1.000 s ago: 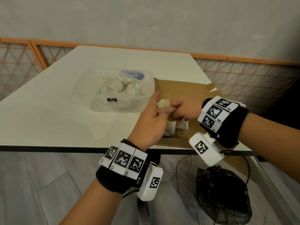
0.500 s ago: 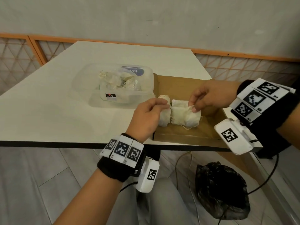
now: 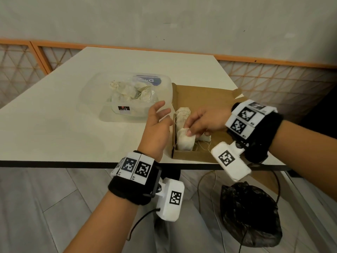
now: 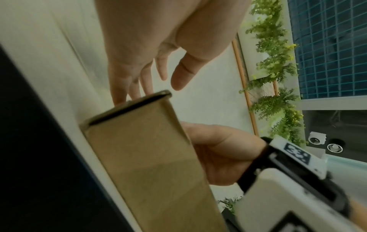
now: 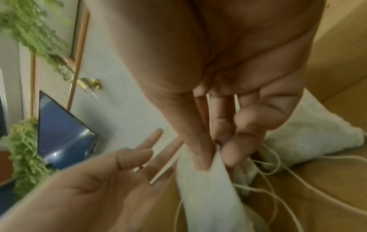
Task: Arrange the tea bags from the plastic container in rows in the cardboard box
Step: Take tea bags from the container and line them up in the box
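Right hand point(image 3: 204, 123) pinches a tea bag point(image 3: 185, 142) into the cardboard box point(image 3: 200, 94); left hand point(image 3: 157, 125), fingers spread, seems due at the plastic container point(image 3: 91, 94) next.

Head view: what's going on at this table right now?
A person is packing tea bags into a cardboard box at the table's near edge. The right hand pinches the top of a tea bag standing at the box's near left corner, with other bags lined up behind it along the left wall and beside it. The left hand is open and empty, between the box and the plastic container, which holds more bags.
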`<act>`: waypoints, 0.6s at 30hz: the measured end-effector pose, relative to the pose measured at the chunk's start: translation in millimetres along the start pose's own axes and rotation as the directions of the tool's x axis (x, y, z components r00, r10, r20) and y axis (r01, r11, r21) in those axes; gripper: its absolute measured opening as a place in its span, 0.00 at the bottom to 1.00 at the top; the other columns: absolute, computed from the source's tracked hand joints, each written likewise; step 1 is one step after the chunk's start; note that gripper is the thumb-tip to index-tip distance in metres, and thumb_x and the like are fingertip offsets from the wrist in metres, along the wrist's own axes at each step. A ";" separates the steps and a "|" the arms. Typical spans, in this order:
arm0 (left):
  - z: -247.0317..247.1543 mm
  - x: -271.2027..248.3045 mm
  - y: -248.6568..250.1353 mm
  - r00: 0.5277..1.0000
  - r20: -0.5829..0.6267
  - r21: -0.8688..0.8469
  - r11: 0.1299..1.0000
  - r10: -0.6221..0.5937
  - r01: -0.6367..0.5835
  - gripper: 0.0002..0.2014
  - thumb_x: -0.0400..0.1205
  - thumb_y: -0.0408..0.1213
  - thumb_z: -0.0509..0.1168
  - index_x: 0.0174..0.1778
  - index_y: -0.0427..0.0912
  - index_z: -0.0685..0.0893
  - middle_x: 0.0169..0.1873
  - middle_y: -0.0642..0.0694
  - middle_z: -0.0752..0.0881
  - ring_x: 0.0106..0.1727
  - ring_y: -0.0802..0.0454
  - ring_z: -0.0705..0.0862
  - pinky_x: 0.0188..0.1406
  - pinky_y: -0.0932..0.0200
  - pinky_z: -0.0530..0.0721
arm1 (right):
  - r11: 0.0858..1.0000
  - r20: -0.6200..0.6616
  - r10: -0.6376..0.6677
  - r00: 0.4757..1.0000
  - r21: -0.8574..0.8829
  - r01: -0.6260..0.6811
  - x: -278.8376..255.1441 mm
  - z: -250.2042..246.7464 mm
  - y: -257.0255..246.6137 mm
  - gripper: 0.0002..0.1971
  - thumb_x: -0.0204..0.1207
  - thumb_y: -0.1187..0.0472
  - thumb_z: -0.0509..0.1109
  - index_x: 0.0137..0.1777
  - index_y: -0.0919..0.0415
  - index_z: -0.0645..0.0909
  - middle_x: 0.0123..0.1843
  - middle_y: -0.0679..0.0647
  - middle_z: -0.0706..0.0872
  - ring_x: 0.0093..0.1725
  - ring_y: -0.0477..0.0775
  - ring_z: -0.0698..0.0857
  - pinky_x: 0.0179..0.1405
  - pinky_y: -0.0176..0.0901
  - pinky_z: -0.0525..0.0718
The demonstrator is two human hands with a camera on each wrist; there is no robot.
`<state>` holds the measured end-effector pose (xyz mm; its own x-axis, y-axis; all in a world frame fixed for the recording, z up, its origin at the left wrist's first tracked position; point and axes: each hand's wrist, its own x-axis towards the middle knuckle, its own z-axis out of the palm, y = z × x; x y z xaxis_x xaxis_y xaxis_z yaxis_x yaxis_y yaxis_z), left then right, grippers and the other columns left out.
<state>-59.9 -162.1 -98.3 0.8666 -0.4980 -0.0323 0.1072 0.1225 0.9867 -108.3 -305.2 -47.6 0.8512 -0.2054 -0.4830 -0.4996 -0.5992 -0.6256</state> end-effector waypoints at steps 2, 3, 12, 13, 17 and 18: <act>0.3 -1.2 -0.6 1.000 0.020 -0.015 1.000 -0.018 0.018 0.24 0.80 0.22 0.56 0.65 0.55 0.72 0.64 0.49 0.78 0.61 0.56 0.77 0.65 0.53 0.76 | 1.000 -0.047 0.021 0.999 0.006 -0.021 11.5 4.5 2.1 0.06 0.71 0.70 0.74 0.40 0.58 0.82 0.36 0.59 0.84 0.30 0.49 0.81 0.23 0.32 0.74; 0.6 -1.2 -0.8 0.999 0.026 -0.018 1.000 -0.020 0.021 0.24 0.80 0.21 0.56 0.66 0.54 0.72 0.65 0.49 0.78 0.62 0.56 0.77 0.65 0.53 0.76 | 1.000 -0.082 0.023 0.996 0.012 -0.022 16.1 4.5 2.3 0.07 0.70 0.70 0.74 0.40 0.59 0.81 0.37 0.61 0.84 0.30 0.51 0.81 0.22 0.32 0.75; 2.8 -3.3 -2.0 0.991 0.134 0.067 0.998 -0.026 0.017 0.23 0.81 0.20 0.53 0.70 0.40 0.75 0.66 0.49 0.80 0.59 0.62 0.79 0.48 0.76 0.79 | 0.995 -0.341 -0.048 0.939 -0.104 0.013 -2.9 -7.3 -3.0 0.11 0.70 0.62 0.76 0.49 0.56 0.78 0.37 0.50 0.82 0.39 0.49 0.82 0.41 0.44 0.84; 2.4 -3.0 -1.9 0.990 0.137 0.076 0.997 -0.022 0.012 0.22 0.81 0.20 0.53 0.70 0.40 0.75 0.66 0.48 0.80 0.57 0.64 0.79 0.47 0.78 0.78 | 0.991 -0.347 -0.072 0.935 -0.128 0.029 -12.8 -8.3 -2.4 0.09 0.71 0.62 0.75 0.48 0.55 0.79 0.38 0.50 0.83 0.41 0.50 0.83 0.44 0.46 0.84; 2.0 -0.5 -0.3 0.993 0.108 0.060 0.997 -0.047 0.040 0.18 0.84 0.27 0.56 0.69 0.43 0.78 0.61 0.53 0.84 0.57 0.63 0.80 0.42 0.80 0.77 | 0.972 -0.229 -0.144 0.963 -0.217 0.093 -49.2 10.4 9.7 0.05 0.77 0.56 0.69 0.49 0.51 0.85 0.42 0.45 0.87 0.41 0.43 0.83 0.43 0.31 0.79; 2.1 -0.5 0.5 0.994 0.094 0.048 0.998 -0.055 0.050 0.16 0.84 0.31 0.58 0.68 0.44 0.79 0.57 0.55 0.84 0.54 0.65 0.81 0.39 0.81 0.76 | 0.964 -0.215 -0.164 0.963 -0.242 0.110 -54.2 18.9 15.0 0.07 0.78 0.53 0.67 0.52 0.49 0.85 0.45 0.41 0.86 0.44 0.41 0.82 0.45 0.29 0.77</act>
<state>-61.3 -163.7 -97.5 0.8100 -0.5822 -0.0710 0.1272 0.0563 0.9903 -165.0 -288.4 -42.4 0.9361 -0.2654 -0.2308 -0.3485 -0.7878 -0.5078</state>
